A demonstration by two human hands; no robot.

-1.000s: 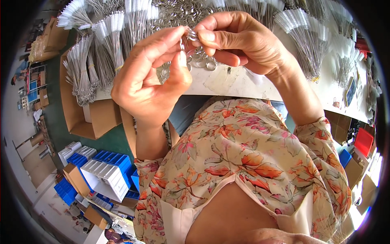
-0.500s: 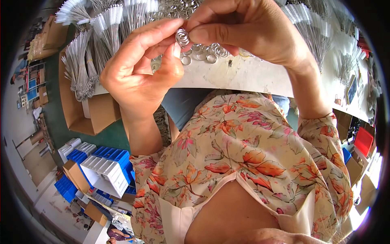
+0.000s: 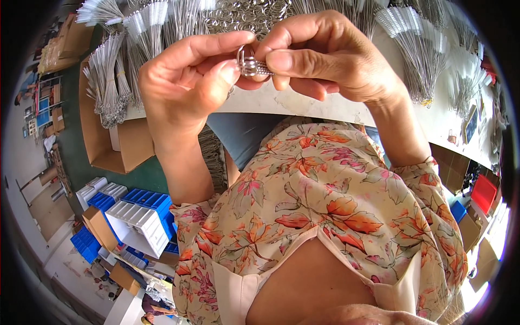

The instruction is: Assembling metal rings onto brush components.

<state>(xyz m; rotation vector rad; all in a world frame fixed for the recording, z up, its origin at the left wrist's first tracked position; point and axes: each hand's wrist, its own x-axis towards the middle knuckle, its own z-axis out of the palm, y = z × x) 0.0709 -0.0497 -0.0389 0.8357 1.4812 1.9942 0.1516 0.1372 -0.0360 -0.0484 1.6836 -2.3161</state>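
The left hand is holding one end of a short row of metal rings between index finger and thumb, parted only by a ring's width, while the right hand is pinching the other end in nearly closed fingers, probably keeping the rings aligned. The row is hovering over the tabletop, where loose rings are lying just beyond, seemingly for easy reach, and brush bundles are flanking them, presumably leaving the middle free.
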